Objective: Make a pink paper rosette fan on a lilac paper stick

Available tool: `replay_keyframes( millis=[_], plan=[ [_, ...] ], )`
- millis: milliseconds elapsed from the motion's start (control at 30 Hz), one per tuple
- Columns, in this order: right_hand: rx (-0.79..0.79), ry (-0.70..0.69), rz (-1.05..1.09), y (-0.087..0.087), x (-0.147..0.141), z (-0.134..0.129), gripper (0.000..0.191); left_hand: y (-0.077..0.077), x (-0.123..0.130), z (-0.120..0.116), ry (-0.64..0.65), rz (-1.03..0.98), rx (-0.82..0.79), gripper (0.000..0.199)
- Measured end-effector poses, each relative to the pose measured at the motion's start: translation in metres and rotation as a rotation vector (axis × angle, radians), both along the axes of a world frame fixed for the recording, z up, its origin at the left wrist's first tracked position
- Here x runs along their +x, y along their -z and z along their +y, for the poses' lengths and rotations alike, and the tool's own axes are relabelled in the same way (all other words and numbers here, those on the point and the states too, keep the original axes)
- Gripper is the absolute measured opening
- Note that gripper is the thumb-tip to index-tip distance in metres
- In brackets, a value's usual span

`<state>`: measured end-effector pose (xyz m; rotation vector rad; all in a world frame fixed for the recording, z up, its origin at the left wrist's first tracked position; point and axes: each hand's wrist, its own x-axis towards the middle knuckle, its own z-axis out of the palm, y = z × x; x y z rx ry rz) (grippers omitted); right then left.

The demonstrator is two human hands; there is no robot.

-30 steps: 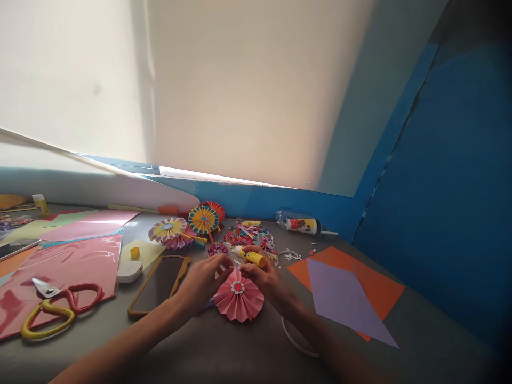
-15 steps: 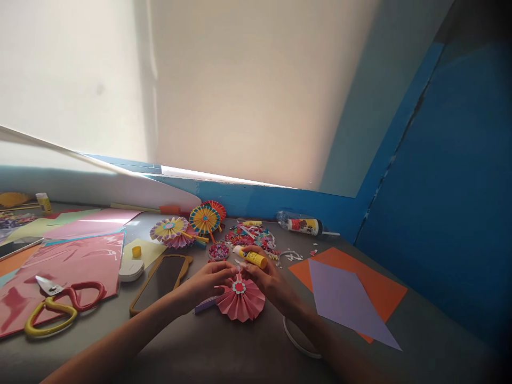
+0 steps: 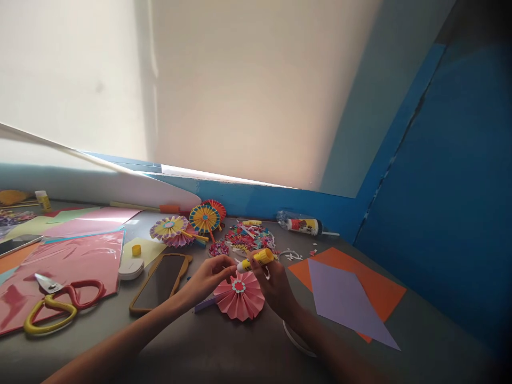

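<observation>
In my right hand [image 3: 277,285] is a yellow glue stick [image 3: 262,257], uncapped and slanting, its white end down to the left. That end meets the fingertips of my left hand [image 3: 211,277], which are pinched together; whatever they hold is too small to make out. Just below both hands lies a pleated pink paper rosette [image 3: 242,308] with a scalloped white and red centre. A lilac paper strip [image 3: 205,304] sticks out at its left. A yellow cap [image 3: 136,250] stands on a small white case [image 3: 131,269] to the left.
Scissors [image 3: 60,304] and a phone [image 3: 158,282] lie left. Finished paper fans [image 3: 205,217] and a heap of paper scraps [image 3: 254,236] are at the back. Lilac paper [image 3: 348,301] overlaps orange paper [image 3: 384,282] at right. A glue bottle [image 3: 304,226] lies by the wall.
My right hand has turned the glue stick so its white end points down toward my left fingertips, where before it pointed up to the left. The rosette has barely moved.
</observation>
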<state>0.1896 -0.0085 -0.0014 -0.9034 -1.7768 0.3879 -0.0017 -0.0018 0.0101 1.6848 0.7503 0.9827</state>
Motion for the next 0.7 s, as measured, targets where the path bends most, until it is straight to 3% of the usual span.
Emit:
replay_keyframes(
  millis=[400,700],
  plan=[
    [0.133,0.131,-0.053,-0.002,0.008,0.009,0.022,-0.003,0.000,-0.002,0.042,-0.006,0.013,0.028],
    [0.206,0.035,-0.119,0.003,0.003,0.002,0.015,-0.005,0.002,-0.005,0.074,-0.014,-0.004,0.027]
  ],
)
